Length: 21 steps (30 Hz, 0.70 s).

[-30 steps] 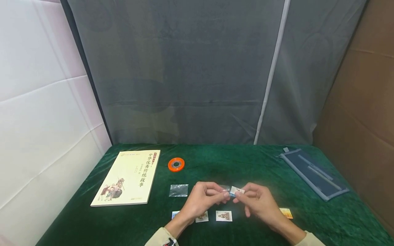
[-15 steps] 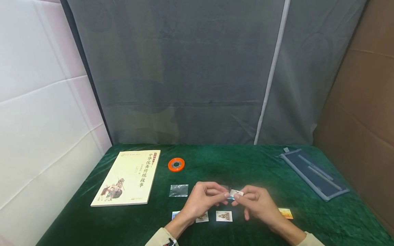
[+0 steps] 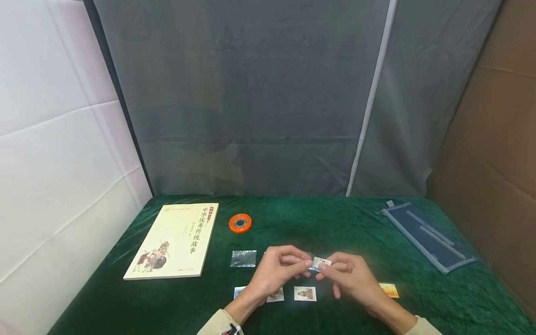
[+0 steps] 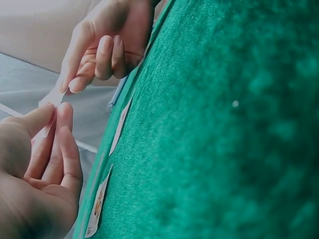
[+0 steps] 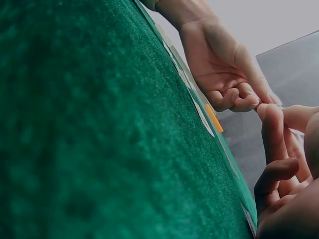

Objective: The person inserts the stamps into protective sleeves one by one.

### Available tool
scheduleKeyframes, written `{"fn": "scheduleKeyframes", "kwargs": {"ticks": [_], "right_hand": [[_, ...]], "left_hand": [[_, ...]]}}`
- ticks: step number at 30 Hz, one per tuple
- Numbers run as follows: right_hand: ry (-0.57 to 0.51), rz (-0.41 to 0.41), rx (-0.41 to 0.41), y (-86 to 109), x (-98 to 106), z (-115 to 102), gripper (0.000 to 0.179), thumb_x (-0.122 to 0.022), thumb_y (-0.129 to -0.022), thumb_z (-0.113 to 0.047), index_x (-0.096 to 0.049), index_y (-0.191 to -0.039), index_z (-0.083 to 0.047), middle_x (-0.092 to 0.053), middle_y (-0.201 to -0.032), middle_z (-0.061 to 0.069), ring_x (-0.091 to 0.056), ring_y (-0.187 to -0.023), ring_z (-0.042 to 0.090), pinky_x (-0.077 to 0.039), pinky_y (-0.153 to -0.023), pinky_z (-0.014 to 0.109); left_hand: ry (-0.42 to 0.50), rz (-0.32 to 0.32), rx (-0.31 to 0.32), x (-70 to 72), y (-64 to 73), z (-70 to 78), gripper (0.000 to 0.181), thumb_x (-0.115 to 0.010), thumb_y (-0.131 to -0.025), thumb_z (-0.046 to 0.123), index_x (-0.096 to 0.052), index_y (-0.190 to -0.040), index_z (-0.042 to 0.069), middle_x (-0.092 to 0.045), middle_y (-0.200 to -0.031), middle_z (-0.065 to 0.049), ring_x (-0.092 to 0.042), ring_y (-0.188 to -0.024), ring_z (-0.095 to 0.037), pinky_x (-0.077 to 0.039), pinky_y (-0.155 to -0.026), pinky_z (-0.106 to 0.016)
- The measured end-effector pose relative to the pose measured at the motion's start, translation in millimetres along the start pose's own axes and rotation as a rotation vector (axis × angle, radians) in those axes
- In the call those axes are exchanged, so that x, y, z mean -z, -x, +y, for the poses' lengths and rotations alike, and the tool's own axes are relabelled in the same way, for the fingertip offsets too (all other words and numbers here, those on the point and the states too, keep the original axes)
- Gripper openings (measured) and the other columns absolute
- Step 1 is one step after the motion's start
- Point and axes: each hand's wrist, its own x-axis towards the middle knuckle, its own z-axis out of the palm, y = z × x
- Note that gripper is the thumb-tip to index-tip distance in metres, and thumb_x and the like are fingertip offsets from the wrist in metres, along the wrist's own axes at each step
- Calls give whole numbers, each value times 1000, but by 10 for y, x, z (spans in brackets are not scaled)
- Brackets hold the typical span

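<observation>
Above the green cloth, my right hand (image 3: 351, 277) pinches a small white-edged stamp (image 3: 323, 262) between thumb and fingers. My left hand (image 3: 278, 272) faces it, thumb and forefinger pinching what looks like a small clear plastic sleeve (image 3: 311, 256) at the stamp's left edge. In the left wrist view the fingertips of both hands nearly meet around the thin pale stamp (image 4: 52, 97). Whether the stamp lies inside the sleeve, I cannot tell. Below the hands lie a stamp with a seated figure (image 3: 305, 293) and another stamp (image 3: 275, 295), partly hidden by the left wrist.
A blue stamp (image 3: 239, 291) and a yellow stamp (image 3: 389, 290) lie at either side. Another clear sleeve (image 3: 243, 258) rests left of the hands. Farther out are an orange ring-shaped tape roll (image 3: 240, 223), a cream book (image 3: 173, 242) and a blue zip pouch (image 3: 427, 237).
The stamp has shifted slightly left, toward the left fingertips, and its tilt has changed a little. Both hands keep their pinch and stay nearly in place.
</observation>
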Motion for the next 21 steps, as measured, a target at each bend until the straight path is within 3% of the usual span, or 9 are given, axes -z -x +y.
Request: {"fn": "scheduleKeyframes", "kwargs": {"ticks": [7,21], "right_hand": [[15,-1,18,6,0,-13,30,-75,-104,-30,-71,-107,0,-84,-100,15,-61,-50,13,-49,-50,25],[40,11,66,2,-1,2,27,-75,-104,-27,-72,-103,0,-85,-97,12,-61,-48,13,-54,-53,30]], "left_hand": [[11,6,11,-3,12,12,19,-82,-99,28,-81,-109,12,-84,-102,-17,-82,-84,-15,-61,-72,-25],[48,15,16,-17,5,-8,22,-85,-96,27,-80,-108,10,-85,-97,-13,-82,-84,-16,-63,-74,-27]]}}
